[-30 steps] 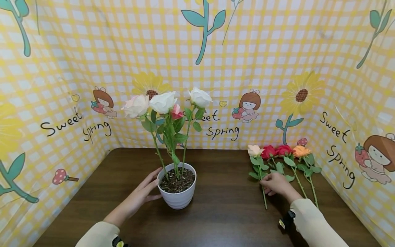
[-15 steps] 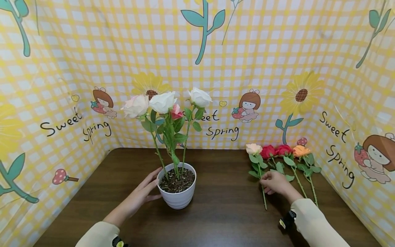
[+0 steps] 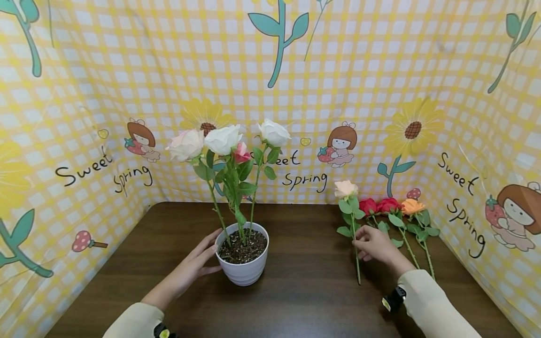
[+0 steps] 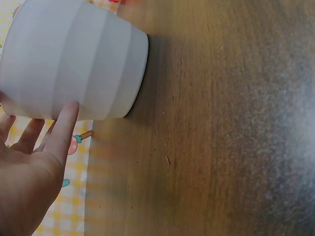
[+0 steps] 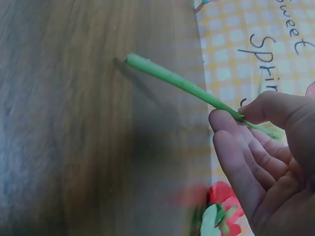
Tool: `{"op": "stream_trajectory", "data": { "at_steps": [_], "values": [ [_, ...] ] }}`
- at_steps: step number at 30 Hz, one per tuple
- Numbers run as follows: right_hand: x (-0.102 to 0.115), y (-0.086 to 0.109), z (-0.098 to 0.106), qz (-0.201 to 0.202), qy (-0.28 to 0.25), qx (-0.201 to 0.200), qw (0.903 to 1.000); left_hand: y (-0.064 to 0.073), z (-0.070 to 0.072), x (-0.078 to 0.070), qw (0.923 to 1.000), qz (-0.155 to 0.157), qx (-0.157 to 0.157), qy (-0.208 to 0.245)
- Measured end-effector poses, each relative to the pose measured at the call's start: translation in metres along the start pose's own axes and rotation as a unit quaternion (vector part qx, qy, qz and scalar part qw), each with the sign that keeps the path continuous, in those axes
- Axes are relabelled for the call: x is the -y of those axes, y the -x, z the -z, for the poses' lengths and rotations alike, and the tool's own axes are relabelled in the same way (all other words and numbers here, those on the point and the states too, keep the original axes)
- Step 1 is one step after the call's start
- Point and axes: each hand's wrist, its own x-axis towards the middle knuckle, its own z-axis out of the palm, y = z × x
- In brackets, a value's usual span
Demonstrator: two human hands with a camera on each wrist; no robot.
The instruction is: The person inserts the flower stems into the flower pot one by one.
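Note:
My right hand point(image 3: 374, 243) pinches the green stem of a peach rose point(image 3: 346, 189) between thumb and fingertips. In the head view the bloom is raised at the table's back edge, and the right wrist view shows the bare lower end of the stem point(image 5: 172, 78) above the wood. My left hand point(image 3: 198, 258) rests against the left side of a white ribbed pot point(image 3: 244, 272), its fingers and thumb fairly straight along the wall. Dark soil point(image 3: 245, 253) fills the pot. Standing in it are white roses point(image 3: 222, 140), a pale pink rose point(image 3: 186, 145) and a small pink bloom point(image 3: 242, 153).
Right of the held rose, red roses point(image 3: 388, 205) and an orange rose point(image 3: 412, 206) lie on the brown table point(image 3: 304, 291), stems toward the front. Checked yellow cloth point(image 3: 359, 70) walls in the back and sides. Small crumbs point(image 4: 167, 160) lie near the pot.
The peach rose has risen off the table, its bloom tipping upward and slightly left with my right hand. My left hand and the pot stay where they were.

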Motion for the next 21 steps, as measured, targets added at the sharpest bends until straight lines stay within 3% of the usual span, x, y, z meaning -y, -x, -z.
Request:
{"op": "stream_trajectory", "data": {
  "at_steps": [11, 21],
  "values": [
    [0.027, 0.003, -0.004, 0.035, 0.000, -0.006, 0.9994, 0.000, 0.000, 0.000, 1.0000, 0.001, -0.002, 0.003],
    [0.059, 0.005, -0.013, 0.133, -0.009, -0.010, 0.9910, 0.000, 0.000, 0.000, 1.0000, 0.003, -0.001, 0.004]
  ]
}}
